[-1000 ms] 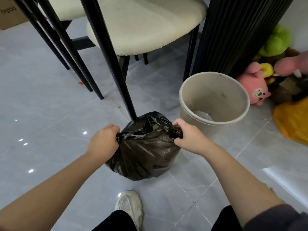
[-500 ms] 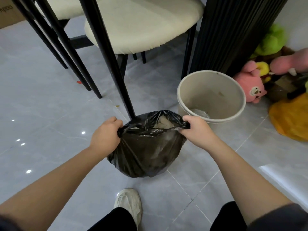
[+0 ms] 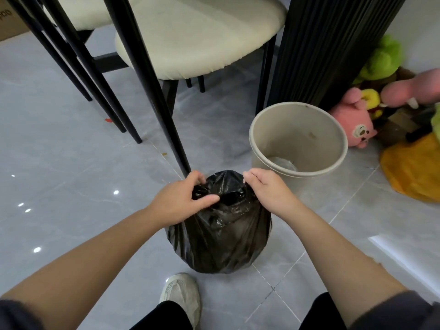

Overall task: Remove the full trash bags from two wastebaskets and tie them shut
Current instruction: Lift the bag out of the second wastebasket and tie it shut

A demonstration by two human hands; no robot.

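A full black trash bag (image 3: 221, 239) stands on the grey tile floor in front of me. My left hand (image 3: 181, 201) pinches the gathered plastic on the left of the bag's mouth, thumb across the top. On the right side my right hand (image 3: 269, 191) grips the bunched rim with curled fingers. The two hands are close together and the mouth is drawn almost closed. Behind and to the right stands a beige wastebasket (image 3: 266, 129) with no bag in it and a bit of clear plastic at its bottom.
A cream-seated chair (image 3: 195, 36) with black legs stands just behind the bag; one leg (image 3: 152, 86) comes down next to my left hand. A dark ribbed column (image 3: 333, 44) rises behind the basket. Plush toys (image 3: 357, 125) and a yellow cushion (image 3: 414, 172) lie at right. My shoe (image 3: 181, 296) is below the bag.
My hands have come together above the bag, drawing the stretched-open mouth into a bunch. The bag stays on the same floor spot.
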